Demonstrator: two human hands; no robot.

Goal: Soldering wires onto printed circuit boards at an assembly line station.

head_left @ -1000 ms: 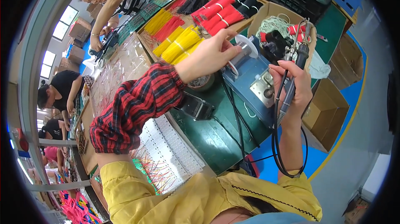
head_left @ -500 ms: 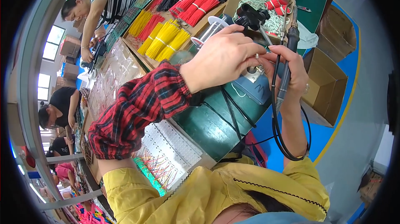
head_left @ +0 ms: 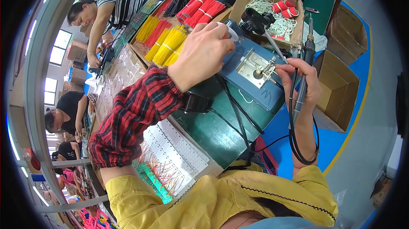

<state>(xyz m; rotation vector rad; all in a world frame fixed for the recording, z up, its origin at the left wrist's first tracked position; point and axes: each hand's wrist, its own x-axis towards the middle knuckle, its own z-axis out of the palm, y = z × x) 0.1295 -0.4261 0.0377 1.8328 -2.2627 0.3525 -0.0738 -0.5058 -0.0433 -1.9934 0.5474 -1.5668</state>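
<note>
My right hand (head_left: 306,82) is closed around a soldering iron (head_left: 301,95), its tip pointing up and away. Its black cable loops over my wrist, and my thumb and fingertips are close to the metal mechanism (head_left: 257,68) on a blue base (head_left: 240,69). My left hand (head_left: 202,54), above a red plaid sleeve cover, has curled fingers beside a white-flanged spool (head_left: 232,33). Whatever those fingers hold is hidden. A black clamp-like part (head_left: 255,21) on a metal rod stands behind the blue base.
Yellow wire bundles (head_left: 167,46) and red wire bundles (head_left: 204,9) lie in a tray at the back left. A cardboard box (head_left: 294,35) holds pale cords. An open carton (head_left: 336,88) stands at right. Green boards with wires (head_left: 155,180) lie near my left arm. Co-workers sit at left.
My left hand has moved left, away from the metal mechanism and my right hand, uncovering the blue base. My right hand, still with the soldering iron, has shifted slightly right.
</note>
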